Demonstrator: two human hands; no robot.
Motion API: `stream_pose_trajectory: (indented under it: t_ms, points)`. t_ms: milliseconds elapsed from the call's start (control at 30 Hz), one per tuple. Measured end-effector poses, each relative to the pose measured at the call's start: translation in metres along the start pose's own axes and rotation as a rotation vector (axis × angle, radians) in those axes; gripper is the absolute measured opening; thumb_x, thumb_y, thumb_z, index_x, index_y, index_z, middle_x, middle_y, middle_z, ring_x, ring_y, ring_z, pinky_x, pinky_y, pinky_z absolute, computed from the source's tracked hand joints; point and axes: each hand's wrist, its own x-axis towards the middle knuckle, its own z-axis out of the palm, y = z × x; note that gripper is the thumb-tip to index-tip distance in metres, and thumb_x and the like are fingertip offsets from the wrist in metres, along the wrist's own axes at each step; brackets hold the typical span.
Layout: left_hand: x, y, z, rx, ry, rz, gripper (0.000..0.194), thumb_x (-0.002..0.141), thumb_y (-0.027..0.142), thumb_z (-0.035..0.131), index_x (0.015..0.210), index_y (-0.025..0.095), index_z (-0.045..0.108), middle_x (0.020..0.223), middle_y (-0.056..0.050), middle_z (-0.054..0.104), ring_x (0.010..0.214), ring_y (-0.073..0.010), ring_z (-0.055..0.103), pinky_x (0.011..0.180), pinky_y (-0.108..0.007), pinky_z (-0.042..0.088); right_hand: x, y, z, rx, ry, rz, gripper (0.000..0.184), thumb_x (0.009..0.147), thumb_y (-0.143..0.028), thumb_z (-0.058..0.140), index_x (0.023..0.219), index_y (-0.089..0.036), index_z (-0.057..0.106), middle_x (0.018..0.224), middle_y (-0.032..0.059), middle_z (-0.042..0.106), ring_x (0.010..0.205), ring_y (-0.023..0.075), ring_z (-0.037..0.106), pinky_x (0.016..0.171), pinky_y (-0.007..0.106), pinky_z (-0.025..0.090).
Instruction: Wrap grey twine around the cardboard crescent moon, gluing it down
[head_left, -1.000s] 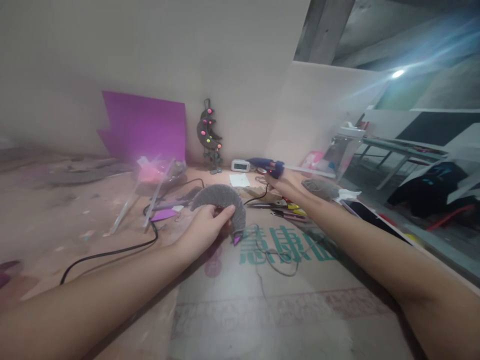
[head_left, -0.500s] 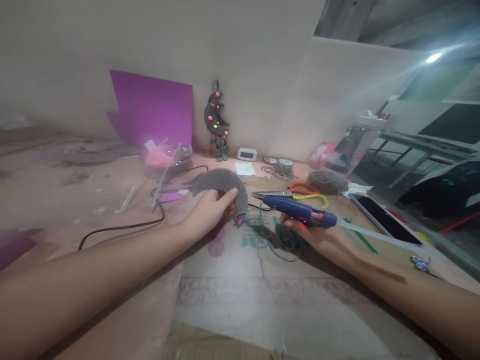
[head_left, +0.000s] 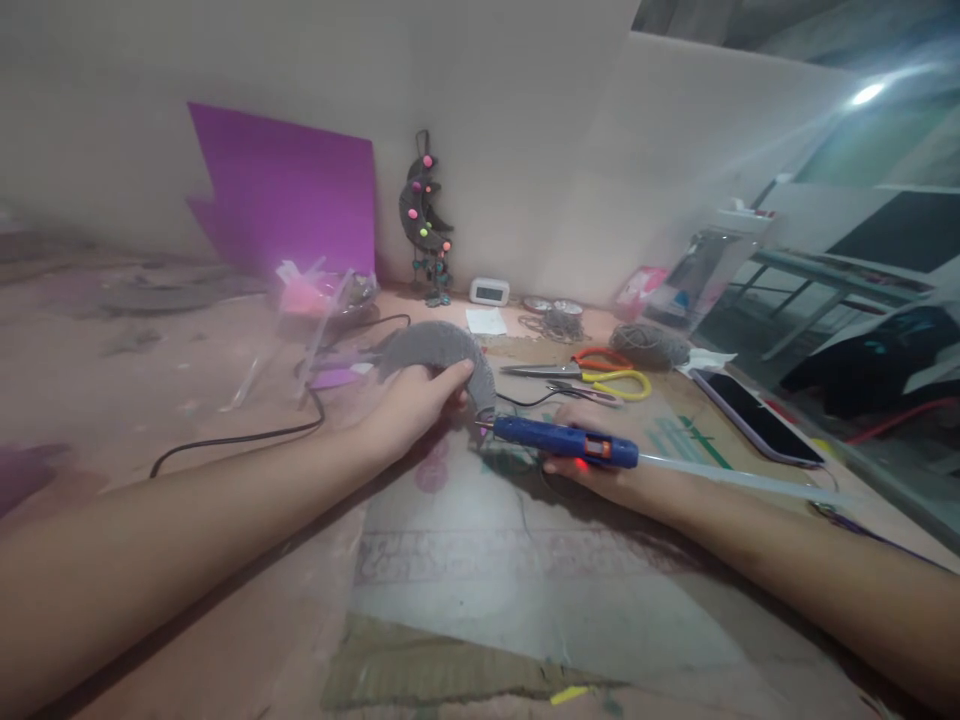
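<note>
My left hand (head_left: 411, 405) grips a grey yarn-wrapped crescent (head_left: 439, 348) that rests on the cardboard-covered table (head_left: 465, 560), thumb on its inner edge. My right hand (head_left: 600, 478) holds a blue glue gun (head_left: 559, 441) level above the table. The gun's nozzle points left and nearly touches the crescent's lower right tip. A clear glue stick (head_left: 735, 480) sticks out of the gun's back toward the right.
Scissors with yellow and orange handles (head_left: 600, 378) lie behind the gun. A grey yarn ball (head_left: 649, 345), a phone (head_left: 754, 430), a small clock (head_left: 489, 291), a purple sheet (head_left: 289, 205), a hanging moon ornament (head_left: 424, 215) and a black cable (head_left: 247, 435) are around.
My right hand picked up the glue gun at the back of the table and brought it forward and left to the crescent's tip. My left hand kept its hold.
</note>
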Motion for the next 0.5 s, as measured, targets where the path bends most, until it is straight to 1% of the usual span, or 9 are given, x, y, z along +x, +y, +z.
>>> stream_pose_trajectory:
  t_ms: [100,200,300,400,500]
  points:
    - [0.0011,-0.0014,-0.0002,0.015,0.025,0.033,0.052,0.077,0.066,0.054,0.063,0.017,0.062,0.047,-0.001,0.052,0.038,-0.012,0.045,0.04,-0.025,0.028,0.0021,-0.0029,-0.0026,-0.056,0.012,-0.002,0.024,0.082,-0.042,0.068,0.072,-0.022,0.06,0.067,0.0016,0.063,0.062,0.0167,0.058,0.06,0.031,0.046]
    - [0.0027,-0.0014,0.0003,-0.005,0.043,0.071,0.05,0.077,0.063,0.054,0.061,0.016,0.061,0.05,-0.002,0.056,0.041,-0.0118,0.045,0.041,-0.025,0.029,0.0044,-0.0075,-0.007,-0.096,-0.003,0.017,0.028,0.085,-0.045,0.063,0.07,-0.021,0.059,0.063,0.0004,0.06,0.059,0.0149,0.056,0.056,0.028,0.044]
    - [0.0039,-0.001,0.0007,-0.013,0.057,0.09,0.048,0.077,0.061,0.054,0.059,0.016,0.061,0.052,-0.003,0.057,0.044,-0.0121,0.045,0.043,-0.025,0.031,0.0058,-0.0091,-0.0093,-0.153,-0.029,0.054,0.031,0.086,-0.047,0.059,0.068,-0.022,0.056,0.061,0.0004,0.058,0.057,0.0155,0.055,0.055,0.029,0.042]
    - [0.0044,-0.0011,0.0004,-0.018,0.056,0.079,0.047,0.076,0.06,0.055,0.059,0.017,0.06,0.049,-0.003,0.055,0.043,-0.0125,0.045,0.043,-0.025,0.03,0.0061,-0.0081,-0.0093,-0.176,-0.019,0.04,0.032,0.085,-0.05,0.057,0.066,-0.024,0.054,0.058,0.0007,0.057,0.054,0.0165,0.053,0.051,0.03,0.041]
    - [0.0039,-0.0005,0.0001,-0.031,0.04,0.07,0.047,0.077,0.06,0.055,0.058,0.017,0.06,0.048,-0.002,0.054,0.041,-0.012,0.044,0.042,-0.025,0.029,0.0057,-0.0072,-0.0086,-0.206,-0.022,0.031,0.032,0.085,-0.05,0.058,0.066,-0.023,0.055,0.059,0.0009,0.057,0.054,0.0166,0.053,0.051,0.03,0.04]
